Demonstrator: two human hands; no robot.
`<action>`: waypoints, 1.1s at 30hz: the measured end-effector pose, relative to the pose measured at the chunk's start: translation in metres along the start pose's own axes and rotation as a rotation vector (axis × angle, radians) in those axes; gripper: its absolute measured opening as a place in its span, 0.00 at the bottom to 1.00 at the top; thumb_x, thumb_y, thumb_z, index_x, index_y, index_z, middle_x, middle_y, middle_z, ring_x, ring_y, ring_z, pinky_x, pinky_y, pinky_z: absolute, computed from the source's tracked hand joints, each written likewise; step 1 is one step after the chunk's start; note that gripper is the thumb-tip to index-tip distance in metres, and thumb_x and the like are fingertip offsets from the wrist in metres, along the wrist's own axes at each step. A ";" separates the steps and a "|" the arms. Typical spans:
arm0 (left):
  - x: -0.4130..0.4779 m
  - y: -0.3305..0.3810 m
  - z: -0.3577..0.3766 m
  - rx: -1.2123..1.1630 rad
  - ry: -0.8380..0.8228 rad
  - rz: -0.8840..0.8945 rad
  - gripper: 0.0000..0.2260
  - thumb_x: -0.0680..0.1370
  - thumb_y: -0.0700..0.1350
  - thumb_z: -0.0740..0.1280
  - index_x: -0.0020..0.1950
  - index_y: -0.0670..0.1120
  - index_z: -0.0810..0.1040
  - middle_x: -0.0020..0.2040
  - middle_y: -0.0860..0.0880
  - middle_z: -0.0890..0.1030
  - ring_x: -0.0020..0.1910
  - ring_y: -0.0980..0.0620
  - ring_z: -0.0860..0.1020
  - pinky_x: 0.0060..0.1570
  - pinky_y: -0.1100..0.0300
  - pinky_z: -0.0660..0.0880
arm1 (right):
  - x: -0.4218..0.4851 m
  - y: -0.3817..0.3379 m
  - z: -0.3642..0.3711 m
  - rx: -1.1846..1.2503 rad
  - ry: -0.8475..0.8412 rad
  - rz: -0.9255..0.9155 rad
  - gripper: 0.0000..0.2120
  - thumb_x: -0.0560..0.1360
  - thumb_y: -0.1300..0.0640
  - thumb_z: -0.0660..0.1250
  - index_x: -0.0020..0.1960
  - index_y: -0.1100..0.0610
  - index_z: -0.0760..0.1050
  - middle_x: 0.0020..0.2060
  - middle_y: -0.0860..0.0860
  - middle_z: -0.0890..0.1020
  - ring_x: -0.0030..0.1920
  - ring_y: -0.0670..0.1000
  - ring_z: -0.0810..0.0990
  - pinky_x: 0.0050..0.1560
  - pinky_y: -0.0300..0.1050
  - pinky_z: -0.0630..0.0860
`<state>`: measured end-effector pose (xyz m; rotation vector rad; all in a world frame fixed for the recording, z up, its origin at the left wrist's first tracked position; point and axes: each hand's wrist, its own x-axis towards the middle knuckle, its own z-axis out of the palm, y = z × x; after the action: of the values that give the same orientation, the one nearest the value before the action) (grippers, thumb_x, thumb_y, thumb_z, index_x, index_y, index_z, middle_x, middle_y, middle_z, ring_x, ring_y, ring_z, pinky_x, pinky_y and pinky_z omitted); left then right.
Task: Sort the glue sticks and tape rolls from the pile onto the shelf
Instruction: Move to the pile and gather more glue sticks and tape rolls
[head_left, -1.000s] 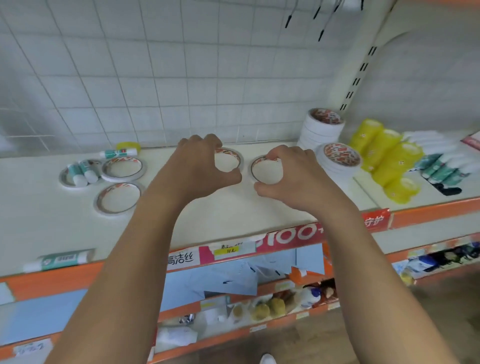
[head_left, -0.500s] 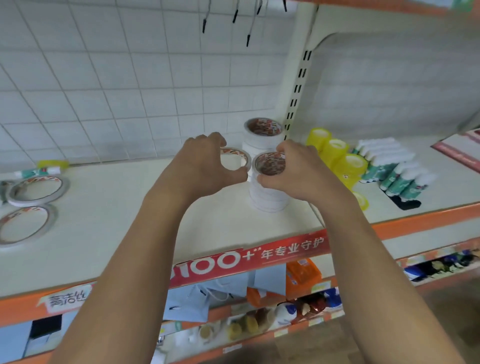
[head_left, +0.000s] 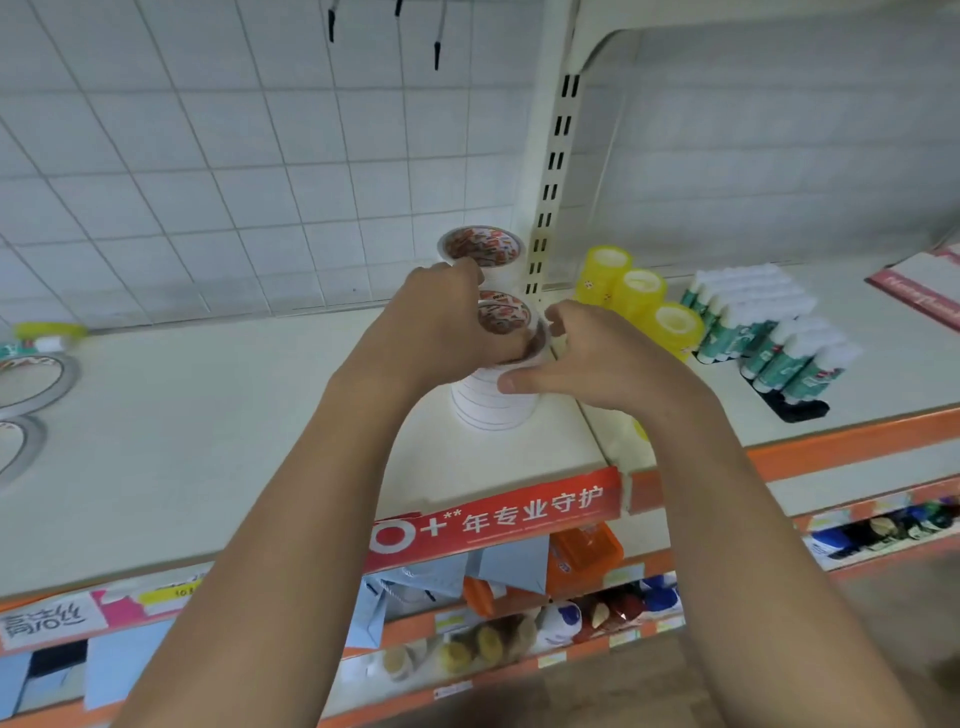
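Now left hand (head_left: 436, 325), right hand (head_left: 608, 361) hold tape rolls (head_left: 501, 317) flat atop stack (head_left: 493, 410).

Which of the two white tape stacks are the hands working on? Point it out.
The front stack, nearer the shelf edge: the left hand and right hand grip tape rolls at its top. The rear stack stands behind it.

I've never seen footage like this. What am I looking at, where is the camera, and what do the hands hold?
No machine here: a person wears a camera on the head, so you look down along both arms at a shelf. The left hand holds a thin tape roll over the front stack of rolls; the right hand grips that stack's top. Behind stands a second stack. To the right are yellow tape rolls and glue sticks; loose tape rings lie far left.
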<state>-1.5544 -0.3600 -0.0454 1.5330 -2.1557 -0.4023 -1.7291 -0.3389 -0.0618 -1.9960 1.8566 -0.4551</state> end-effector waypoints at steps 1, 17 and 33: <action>0.001 0.003 0.003 0.004 -0.009 0.002 0.33 0.65 0.66 0.71 0.59 0.44 0.74 0.54 0.47 0.79 0.55 0.48 0.75 0.51 0.51 0.76 | 0.000 0.002 0.000 0.017 -0.015 -0.009 0.36 0.58 0.33 0.76 0.57 0.55 0.74 0.52 0.49 0.80 0.50 0.50 0.78 0.52 0.52 0.77; -0.005 -0.026 -0.007 -0.068 -0.269 -0.085 0.26 0.62 0.62 0.77 0.53 0.48 0.83 0.47 0.50 0.84 0.46 0.49 0.82 0.50 0.46 0.78 | 0.010 0.005 -0.002 0.113 -0.056 -0.072 0.18 0.56 0.39 0.81 0.36 0.48 0.79 0.27 0.37 0.79 0.29 0.36 0.76 0.26 0.30 0.67; -0.014 -0.028 0.001 -0.054 -0.203 -0.041 0.20 0.69 0.59 0.73 0.56 0.50 0.83 0.37 0.50 0.82 0.39 0.53 0.78 0.41 0.55 0.74 | -0.001 0.004 0.012 0.181 0.012 -0.083 0.22 0.60 0.40 0.80 0.48 0.45 0.77 0.40 0.38 0.80 0.41 0.35 0.78 0.33 0.33 0.68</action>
<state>-1.5285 -0.3559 -0.0626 1.5672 -2.2470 -0.6502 -1.7269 -0.3378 -0.0745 -1.9569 1.6788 -0.6366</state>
